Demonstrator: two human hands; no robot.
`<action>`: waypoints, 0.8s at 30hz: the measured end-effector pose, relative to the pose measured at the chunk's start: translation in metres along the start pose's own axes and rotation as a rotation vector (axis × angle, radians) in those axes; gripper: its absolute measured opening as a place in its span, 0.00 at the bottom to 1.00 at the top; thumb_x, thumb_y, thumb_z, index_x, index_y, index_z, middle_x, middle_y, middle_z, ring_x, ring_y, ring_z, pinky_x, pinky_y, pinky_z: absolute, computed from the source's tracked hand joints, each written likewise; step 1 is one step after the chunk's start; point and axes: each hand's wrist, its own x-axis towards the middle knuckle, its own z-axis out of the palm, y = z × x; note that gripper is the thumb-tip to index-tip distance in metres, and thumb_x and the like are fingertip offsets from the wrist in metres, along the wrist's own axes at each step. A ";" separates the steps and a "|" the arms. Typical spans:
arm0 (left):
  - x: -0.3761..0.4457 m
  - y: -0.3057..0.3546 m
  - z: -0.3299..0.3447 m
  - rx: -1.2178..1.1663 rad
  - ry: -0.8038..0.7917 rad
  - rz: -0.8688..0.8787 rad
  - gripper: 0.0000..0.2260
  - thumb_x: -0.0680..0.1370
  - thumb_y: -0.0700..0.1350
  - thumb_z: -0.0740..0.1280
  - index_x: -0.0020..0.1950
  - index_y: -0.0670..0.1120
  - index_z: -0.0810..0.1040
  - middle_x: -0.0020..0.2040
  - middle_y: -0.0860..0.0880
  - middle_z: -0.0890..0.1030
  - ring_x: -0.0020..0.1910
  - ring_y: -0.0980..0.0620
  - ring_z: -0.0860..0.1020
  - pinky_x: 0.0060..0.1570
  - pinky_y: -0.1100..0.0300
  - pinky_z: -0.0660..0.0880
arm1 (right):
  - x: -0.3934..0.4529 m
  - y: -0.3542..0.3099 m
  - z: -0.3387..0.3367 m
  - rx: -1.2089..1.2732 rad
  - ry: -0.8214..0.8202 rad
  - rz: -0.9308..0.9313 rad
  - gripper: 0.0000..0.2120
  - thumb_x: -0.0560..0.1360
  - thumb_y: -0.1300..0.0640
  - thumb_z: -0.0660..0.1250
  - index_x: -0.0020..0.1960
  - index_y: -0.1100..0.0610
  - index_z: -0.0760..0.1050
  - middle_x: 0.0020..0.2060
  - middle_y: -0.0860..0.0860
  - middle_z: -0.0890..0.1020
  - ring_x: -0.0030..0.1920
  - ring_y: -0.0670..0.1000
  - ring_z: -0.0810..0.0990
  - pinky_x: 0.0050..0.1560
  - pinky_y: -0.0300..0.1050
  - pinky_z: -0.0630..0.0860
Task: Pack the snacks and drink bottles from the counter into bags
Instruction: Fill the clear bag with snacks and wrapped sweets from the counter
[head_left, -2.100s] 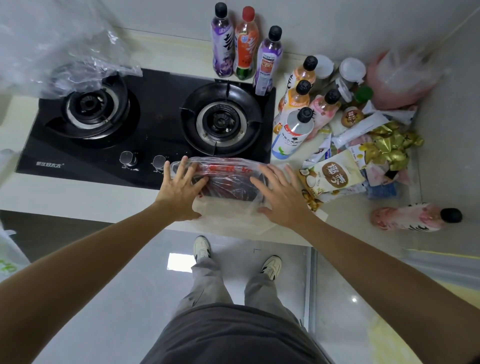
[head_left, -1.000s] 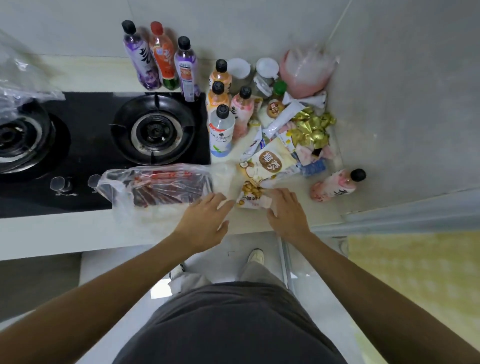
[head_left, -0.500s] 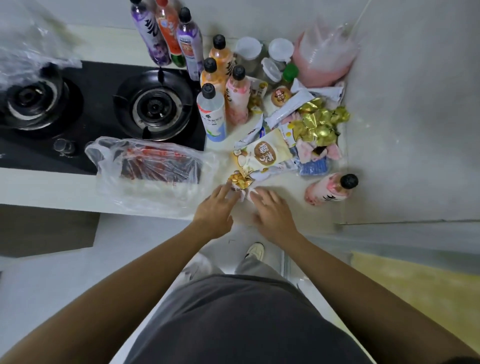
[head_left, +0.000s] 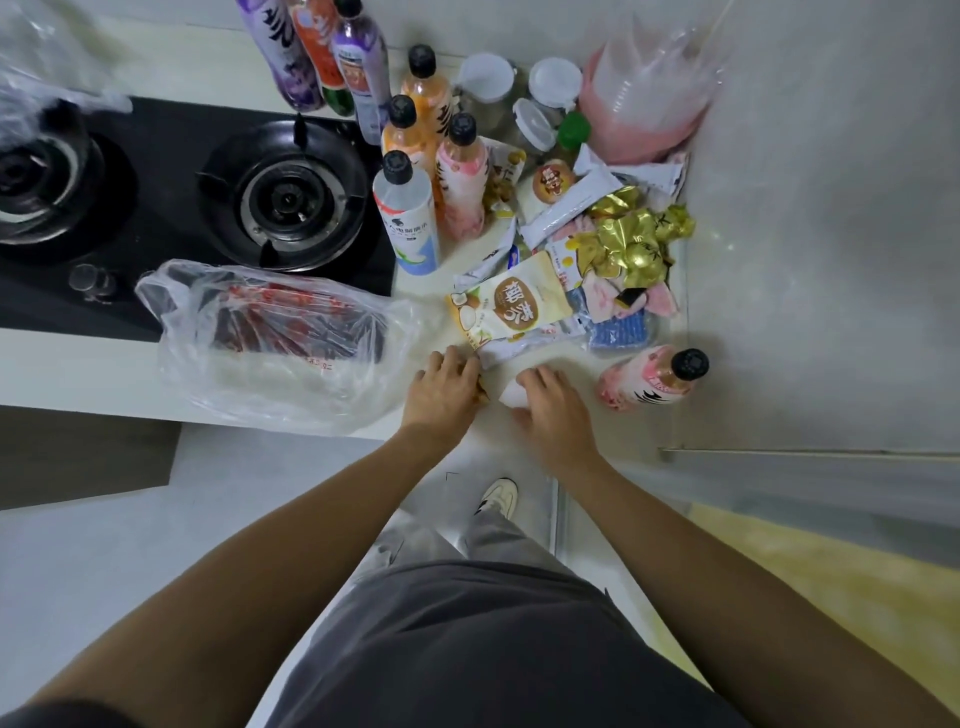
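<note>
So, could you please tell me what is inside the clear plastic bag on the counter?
Inside the clear plastic bag lies a dark snack packet with red print. Crinkled plastic blurs whatever lies beneath it.

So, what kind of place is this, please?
Most likely a home kitchen. A black gas hob with two burners is set into a pale counter, and drink bottles and snack packets crowd its corner.

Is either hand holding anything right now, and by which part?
Left hand curls over a small gold-wrapped snack, gripping its left end. Right hand covers a small white packet; its grip cannot be told.
</note>
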 end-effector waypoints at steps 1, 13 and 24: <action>-0.001 -0.002 0.000 0.005 0.006 0.006 0.24 0.76 0.47 0.72 0.70 0.44 0.71 0.62 0.41 0.72 0.58 0.40 0.73 0.46 0.51 0.70 | 0.000 0.000 0.000 0.019 0.001 0.009 0.13 0.73 0.64 0.73 0.55 0.58 0.76 0.52 0.54 0.77 0.52 0.57 0.76 0.43 0.52 0.75; -0.054 -0.077 -0.065 -0.149 0.182 -0.025 0.20 0.72 0.52 0.73 0.61 0.47 0.75 0.56 0.45 0.75 0.54 0.41 0.76 0.50 0.46 0.77 | 0.029 -0.087 -0.025 0.345 0.243 -0.139 0.12 0.76 0.57 0.71 0.59 0.58 0.78 0.53 0.53 0.77 0.57 0.57 0.77 0.51 0.50 0.76; -0.034 -0.211 -0.090 -0.100 0.044 -0.195 0.26 0.74 0.54 0.72 0.68 0.47 0.71 0.65 0.42 0.74 0.66 0.38 0.73 0.60 0.43 0.76 | 0.090 -0.214 0.019 0.055 0.058 -0.180 0.16 0.72 0.57 0.73 0.59 0.55 0.77 0.54 0.52 0.76 0.55 0.57 0.78 0.53 0.56 0.72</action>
